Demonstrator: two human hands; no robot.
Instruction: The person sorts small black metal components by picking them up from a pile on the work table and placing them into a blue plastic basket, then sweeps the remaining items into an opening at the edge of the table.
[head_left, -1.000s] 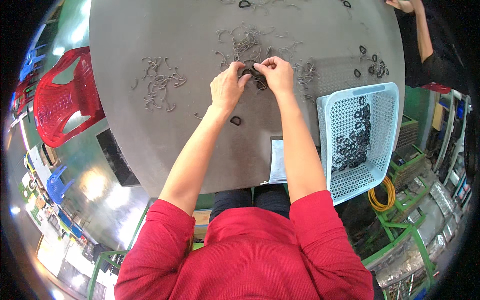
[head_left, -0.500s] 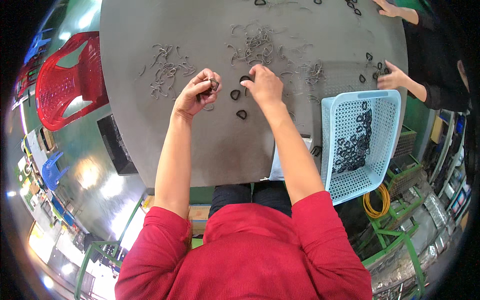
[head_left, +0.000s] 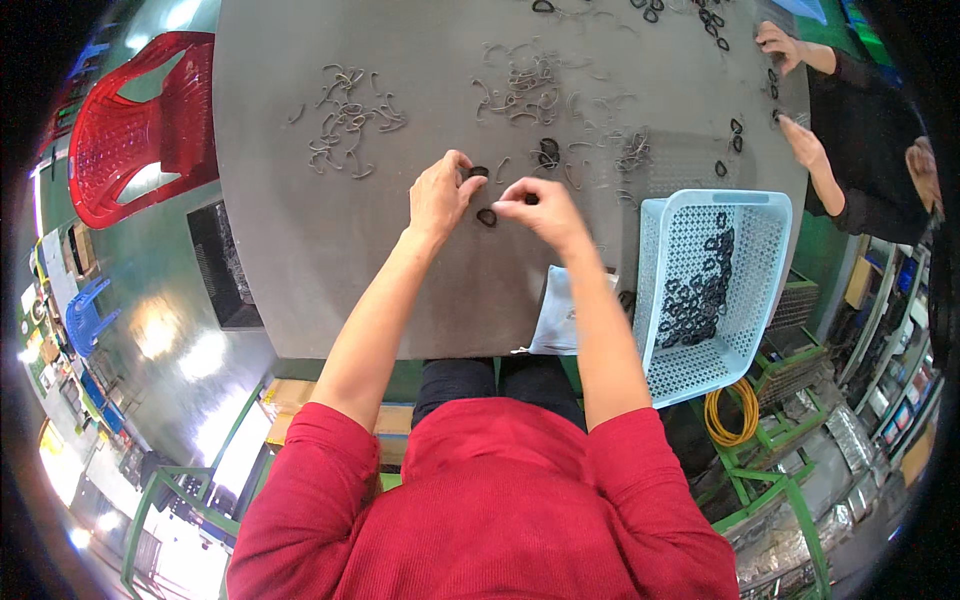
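My left hand (head_left: 438, 197) is over the middle of the grey table, thumb and fingers closed on a small black D-shaped ring (head_left: 479, 172). Facing it is my right hand (head_left: 552, 215), slightly blurred, with a dark ring (head_left: 531, 199) showing between its curled fingers. Just off the right fingertips, another black ring (head_left: 487, 217) lies on the tabletop. Beyond my right hand sit a few black rings bunched together (head_left: 548, 152). Thin bent wire pieces lie in a loose heap (head_left: 525, 90) farther away and in a second heap (head_left: 350, 120) to the left.
A light blue perforated basket (head_left: 655, 290) holding many black rings stands at the right table edge. Beside my right forearm lies a pale blue bag (head_left: 560, 315). Another person's hands (head_left: 805, 145) work at the far right among black rings. A red chair (head_left: 130, 145) stands left.
My left hand has moved right, closer to my right hand, which has come nearer to me. A bunch of black rings now lies beyond it. The other person's hands have shifted.
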